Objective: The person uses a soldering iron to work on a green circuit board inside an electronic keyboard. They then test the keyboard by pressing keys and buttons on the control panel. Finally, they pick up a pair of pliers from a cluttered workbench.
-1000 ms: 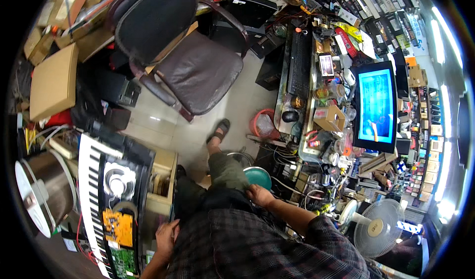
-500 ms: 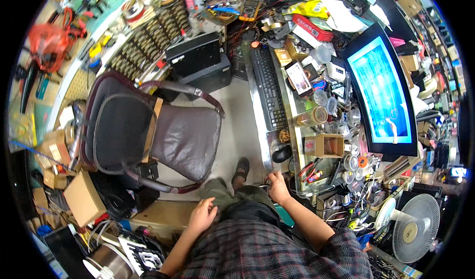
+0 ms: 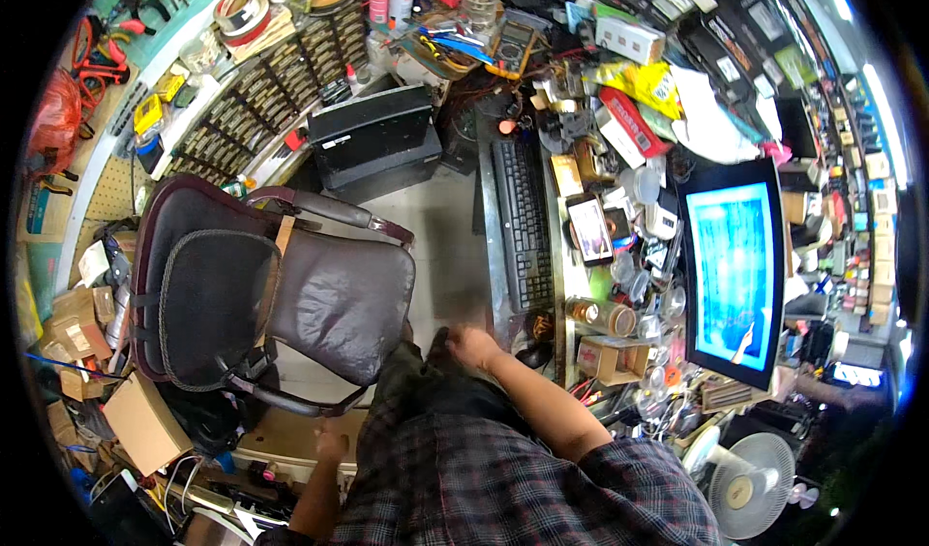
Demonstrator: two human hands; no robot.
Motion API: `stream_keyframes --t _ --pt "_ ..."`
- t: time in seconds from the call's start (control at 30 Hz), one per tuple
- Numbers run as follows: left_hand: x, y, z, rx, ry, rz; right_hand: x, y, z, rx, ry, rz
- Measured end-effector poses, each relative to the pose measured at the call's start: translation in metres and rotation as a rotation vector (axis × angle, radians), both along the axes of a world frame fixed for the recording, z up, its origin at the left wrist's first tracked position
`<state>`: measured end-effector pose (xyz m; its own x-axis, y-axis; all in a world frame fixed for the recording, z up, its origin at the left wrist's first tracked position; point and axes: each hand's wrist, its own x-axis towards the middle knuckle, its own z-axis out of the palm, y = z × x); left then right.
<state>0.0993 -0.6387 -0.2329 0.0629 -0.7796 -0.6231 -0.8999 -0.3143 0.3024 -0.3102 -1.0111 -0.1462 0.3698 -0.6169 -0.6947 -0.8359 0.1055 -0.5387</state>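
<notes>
In front of my thighs hangs my right hand (image 3: 472, 347), fingers curled in; whatever it may hold is hidden. My left hand (image 3: 331, 441) is lower, beside my left leg and just below the armrest of a dark leather office chair (image 3: 341, 289). Its fingers are blurred, and I cannot tell whether it touches the chair. To the right of my right hand, a black keyboard (image 3: 524, 227) lies on a narrow tray, with a black mouse (image 3: 533, 354) at its near end.
On the right desk are a lit monitor (image 3: 731, 265), a phone (image 3: 589, 228), clear jars and an open cardboard box (image 3: 614, 359). A fan (image 3: 753, 488) stands at lower right. Black cases (image 3: 375, 139) sit beyond the chair; cardboard boxes (image 3: 147, 423) and cables crowd the left.
My right hand has moved left, away from the tray's near end. My left hand has dropped down and left toward the chair. The whole view has shifted, with the chair now nearer my legs.
</notes>
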Motion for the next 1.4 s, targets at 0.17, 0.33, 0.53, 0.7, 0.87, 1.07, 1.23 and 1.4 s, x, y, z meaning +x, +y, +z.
stream_keyframes --t 0.17,0.33,0.53,0.7,0.87,1.07,1.23,1.4 --pt "0.027 -0.087 0.022 0.102 0.091 0.284 0.019 -0.091 0.021 -0.214 -0.003 0.002" --pt "0.109 -0.297 0.169 -0.676 -0.271 0.056 0.046 -0.166 0.030 -0.246 -0.117 -0.012" --pt "0.246 -0.439 0.287 -0.949 -0.774 0.302 0.073 -0.278 0.056 -0.408 -0.253 -0.225" --pt "0.403 -0.356 0.229 -0.472 -0.589 0.587 0.075 -0.387 0.087 -0.585 -0.385 -0.364" --pt "0.425 -0.331 0.227 -0.314 -1.221 0.347 0.049 -0.465 0.111 -0.941 -0.371 -0.456" --pt "0.396 -0.357 0.190 -0.278 -1.263 0.486 0.027 -0.530 0.119 -1.185 -0.148 -0.239" --pt "0.434 -0.320 0.203 -0.352 -1.452 0.443 0.038 -0.559 0.115 -1.131 -0.121 -0.192" --pt "0.421 -0.328 0.201 -0.243 -1.475 0.372 0.052 -0.569 0.122 -1.114 -0.092 -0.186"
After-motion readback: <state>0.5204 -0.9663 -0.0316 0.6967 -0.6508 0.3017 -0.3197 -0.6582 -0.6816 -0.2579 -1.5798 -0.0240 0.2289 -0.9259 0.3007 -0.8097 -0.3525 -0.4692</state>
